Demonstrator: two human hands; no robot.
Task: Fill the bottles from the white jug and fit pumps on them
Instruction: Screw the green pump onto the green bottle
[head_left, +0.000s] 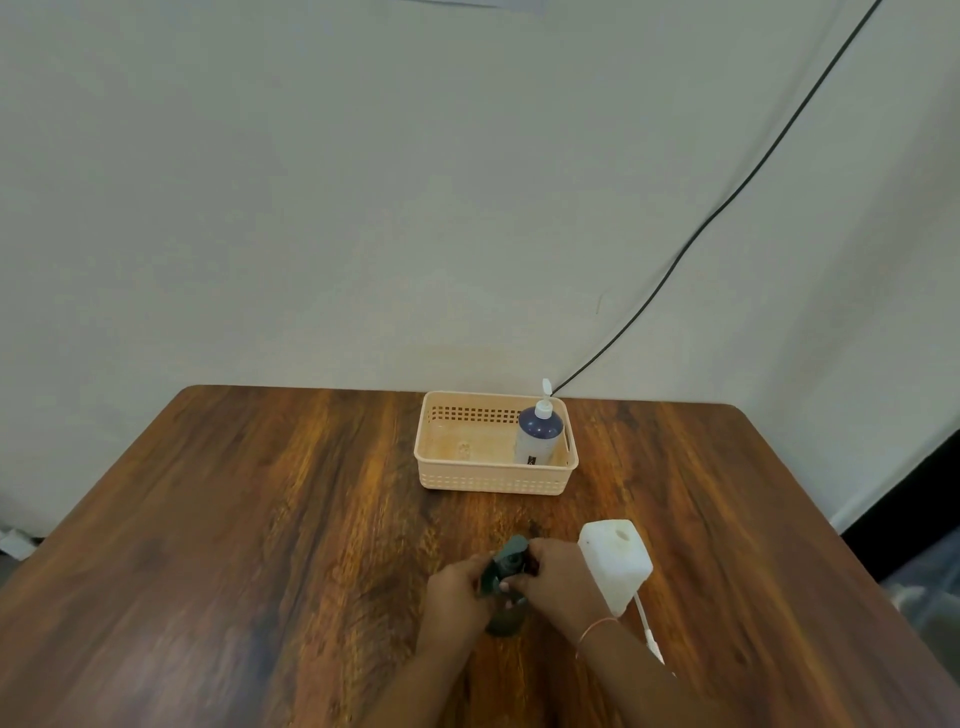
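Observation:
A dark green bottle (503, 621) stands on the wooden table (260, 519) near its front edge. My left hand (457, 597) grips its upper body. My right hand (558, 574) is closed on the dark pump head (511, 556) on top of it. The white jug (615, 564) stands uncapped just right of my right hand. A white pump with its tube (649, 631) lies on the table behind my right wrist. A dark blue bottle with a white pump (539, 431) stands in the right end of a peach basket (493, 480).
The basket sits at the table's far middle, close to the wall. A black cable (727, 202) runs down the wall to behind the basket. The floor shows past the table's left and right edges.

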